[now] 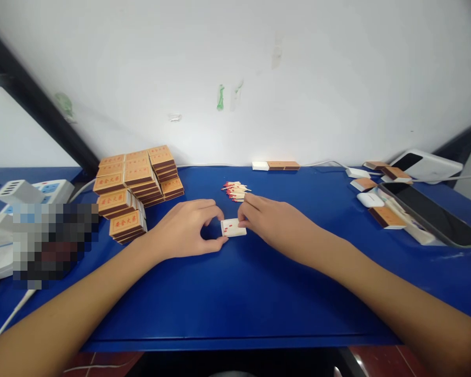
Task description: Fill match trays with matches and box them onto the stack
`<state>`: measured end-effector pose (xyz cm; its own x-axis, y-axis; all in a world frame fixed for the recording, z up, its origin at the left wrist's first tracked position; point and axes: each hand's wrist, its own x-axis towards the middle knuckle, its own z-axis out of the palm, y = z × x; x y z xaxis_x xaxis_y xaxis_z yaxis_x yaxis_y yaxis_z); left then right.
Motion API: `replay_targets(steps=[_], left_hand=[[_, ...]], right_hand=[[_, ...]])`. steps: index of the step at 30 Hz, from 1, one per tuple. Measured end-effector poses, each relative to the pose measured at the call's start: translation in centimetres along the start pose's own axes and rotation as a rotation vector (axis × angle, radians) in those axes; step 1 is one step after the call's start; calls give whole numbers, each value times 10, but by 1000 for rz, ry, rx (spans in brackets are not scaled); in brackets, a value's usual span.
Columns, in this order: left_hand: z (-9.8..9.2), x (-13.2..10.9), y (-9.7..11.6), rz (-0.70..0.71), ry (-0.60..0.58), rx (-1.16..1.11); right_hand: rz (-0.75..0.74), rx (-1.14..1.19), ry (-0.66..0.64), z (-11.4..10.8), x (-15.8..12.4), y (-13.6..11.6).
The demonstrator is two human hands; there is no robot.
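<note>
A small white matchbox tray (233,229) lies on the blue table between my hands, with a few red-headed matches in it. My left hand (192,228) holds the tray's left end, thumb at the near corner and index finger at the far corner. Over the right end, the fingers of my right hand (265,217) are pinched together. What they hold, if anything, is hidden. Just beyond the tray is a loose pile of matches (236,191), most of their red heads towards the left.
Stacked orange matchboxes (137,175) stand at left, beside a power strip (49,191). An opened matchbox (283,165) lies against the wall. At right are several matchboxes (387,217), a white earphone case (370,199), a phone (435,212) and a white device (427,165).
</note>
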<state>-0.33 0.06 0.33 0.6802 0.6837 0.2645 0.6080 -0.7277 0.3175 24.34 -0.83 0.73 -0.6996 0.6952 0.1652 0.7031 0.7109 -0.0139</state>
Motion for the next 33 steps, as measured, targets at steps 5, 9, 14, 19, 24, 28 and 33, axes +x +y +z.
replay_targets(steps=[5, 9, 14, 19, 24, 28, 33], left_hand=[[2, -1, 1, 21, 3, 12], [2, -1, 1, 29, 10, 20], [2, -1, 1, 36, 9, 20], [4, -2, 3, 45, 12, 16], [3, -1, 2, 41, 9, 28], [3, 0, 2, 18, 30, 37], [5, 0, 1, -16, 30, 48]], right_hand=[[4, 48, -2, 6, 2, -7], [11, 212, 17, 1, 1, 3], [110, 259, 172, 7, 2, 25], [199, 202, 200, 25, 7, 47], [206, 264, 154, 35, 11, 57], [243, 278, 125, 37, 13, 57], [210, 317, 160, 35, 14, 55]])
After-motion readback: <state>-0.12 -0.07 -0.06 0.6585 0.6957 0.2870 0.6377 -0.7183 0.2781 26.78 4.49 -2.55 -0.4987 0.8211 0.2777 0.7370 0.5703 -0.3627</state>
